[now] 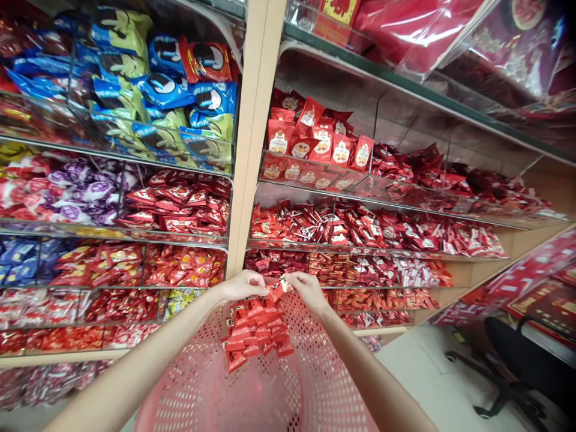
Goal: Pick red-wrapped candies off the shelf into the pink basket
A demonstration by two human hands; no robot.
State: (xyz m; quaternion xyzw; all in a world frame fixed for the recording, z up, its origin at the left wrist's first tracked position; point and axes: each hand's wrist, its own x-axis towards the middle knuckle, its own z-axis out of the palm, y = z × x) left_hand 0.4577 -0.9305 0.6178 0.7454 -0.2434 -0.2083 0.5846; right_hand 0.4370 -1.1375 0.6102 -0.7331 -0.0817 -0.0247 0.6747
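So the left hand (246,285) and right hand (308,290) are both pinching one little red packet (277,290), with a bunch of matching packets (257,329) right below their grip and a pink basket (180,375) underneath.

Left of the wooden post (250,138), one shelf (135,159) carries blue and green packets (166,90) — the shelf beneath it, purple-wrapped sweets (96,188). Right of the post, another shelf (315,191) holds red pouches (323,141); farther right, a wheeled chair (531,354) stands on the floor (414,360).
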